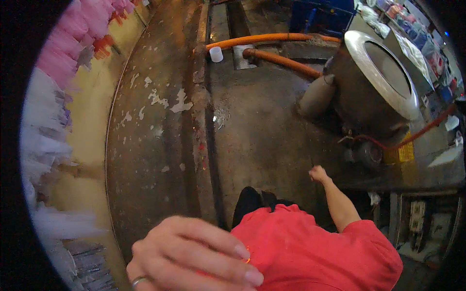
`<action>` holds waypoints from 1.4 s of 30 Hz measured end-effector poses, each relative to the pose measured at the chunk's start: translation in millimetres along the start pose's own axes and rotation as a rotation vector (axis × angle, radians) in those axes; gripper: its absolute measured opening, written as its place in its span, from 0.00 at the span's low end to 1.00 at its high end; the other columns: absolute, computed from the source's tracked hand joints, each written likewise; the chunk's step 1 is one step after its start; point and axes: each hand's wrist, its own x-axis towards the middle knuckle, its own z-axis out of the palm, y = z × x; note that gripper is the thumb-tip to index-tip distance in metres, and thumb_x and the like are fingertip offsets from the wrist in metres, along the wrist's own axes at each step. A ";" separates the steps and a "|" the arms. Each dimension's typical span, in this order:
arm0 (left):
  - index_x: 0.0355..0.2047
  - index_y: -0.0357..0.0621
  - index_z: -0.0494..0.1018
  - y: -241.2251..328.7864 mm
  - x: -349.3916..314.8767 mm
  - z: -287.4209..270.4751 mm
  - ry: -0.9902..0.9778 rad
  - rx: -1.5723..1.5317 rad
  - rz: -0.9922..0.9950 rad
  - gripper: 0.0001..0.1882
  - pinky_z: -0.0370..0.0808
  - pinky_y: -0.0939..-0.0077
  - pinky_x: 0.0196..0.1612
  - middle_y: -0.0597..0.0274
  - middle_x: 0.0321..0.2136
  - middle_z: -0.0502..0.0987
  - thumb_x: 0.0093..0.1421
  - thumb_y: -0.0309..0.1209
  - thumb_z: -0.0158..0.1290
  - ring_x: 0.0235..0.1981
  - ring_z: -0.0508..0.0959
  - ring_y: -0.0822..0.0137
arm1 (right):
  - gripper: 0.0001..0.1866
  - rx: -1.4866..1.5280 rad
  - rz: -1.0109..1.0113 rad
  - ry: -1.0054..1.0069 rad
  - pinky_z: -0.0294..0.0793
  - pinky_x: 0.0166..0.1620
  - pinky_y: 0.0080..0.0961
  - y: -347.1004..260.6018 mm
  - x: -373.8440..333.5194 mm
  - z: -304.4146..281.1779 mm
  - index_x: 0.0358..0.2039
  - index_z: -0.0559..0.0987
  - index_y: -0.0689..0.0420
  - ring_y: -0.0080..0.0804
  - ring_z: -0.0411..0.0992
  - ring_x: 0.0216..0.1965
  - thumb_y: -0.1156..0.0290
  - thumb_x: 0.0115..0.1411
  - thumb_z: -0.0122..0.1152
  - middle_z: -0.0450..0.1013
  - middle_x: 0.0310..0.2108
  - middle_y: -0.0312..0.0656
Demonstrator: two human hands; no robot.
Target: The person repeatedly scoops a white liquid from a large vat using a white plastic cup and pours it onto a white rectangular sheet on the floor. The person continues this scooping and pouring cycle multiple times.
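My left hand (194,254) is raised large and close at the lower edge, in front of my red shirt (310,250). Its fingers are bent and held together, with a ring on one of them. A tiny orange and yellow bit shows at the fingertips; whether they hold it is unclear, and the thumb is hidden. My right hand (318,173) hangs out ahead on the right, above the wet floor (262,140). It is curled into a loose fist and nothing shows in it. Neither hand touches the machine at the right.
A large round metal drum machine (364,87) stands at the right, with a red hose (407,140) beside it. Orange pipes (272,38) cross the floor ahead, near a white cup-like container (216,54). Pink and white netting (63,53) hangs along the left wall. A yellow crate (405,149) sits beyond my right hand.
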 end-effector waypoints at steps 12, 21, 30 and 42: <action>0.31 0.49 0.71 -224.2 15.4 -275.7 0.245 -0.075 0.111 0.09 0.74 0.65 0.39 0.59 0.33 0.77 0.59 0.37 0.57 0.40 0.76 0.60 | 0.15 0.433 0.154 -0.068 0.74 0.35 0.31 -151.0 295.0 -162.9 0.30 0.80 0.61 0.31 0.75 0.26 0.60 0.58 0.59 0.76 0.20 0.42; 0.32 0.49 0.72 -404.5 52.0 -456.9 0.465 -0.097 0.106 0.09 0.73 0.68 0.38 0.63 0.31 0.77 0.59 0.38 0.59 0.40 0.75 0.63 | 0.17 -0.379 -0.080 -0.714 0.77 0.42 0.42 -40.9 348.5 -113.8 0.39 0.81 0.56 0.46 0.78 0.41 0.60 0.52 0.59 0.78 0.37 0.51; 0.33 0.50 0.72 -523.3 91.0 -625.2 0.667 0.042 0.046 0.10 0.72 0.72 0.36 0.67 0.30 0.77 0.58 0.38 0.61 0.39 0.74 0.66 | 0.15 -0.680 -0.259 -0.509 0.78 0.39 0.41 -65.4 692.2 -292.5 0.32 0.82 0.54 0.44 0.78 0.36 0.60 0.46 0.62 0.79 0.33 0.47; 0.34 0.49 0.72 -701.9 27.6 -885.5 0.744 0.066 -0.021 0.12 0.74 0.74 0.33 0.65 0.29 0.79 0.62 0.42 0.57 0.34 0.76 0.66 | 0.14 0.437 0.073 -0.029 0.74 0.35 0.35 -268.0 1067.4 -502.3 0.29 0.79 0.60 0.37 0.78 0.29 0.60 0.58 0.60 0.78 0.25 0.45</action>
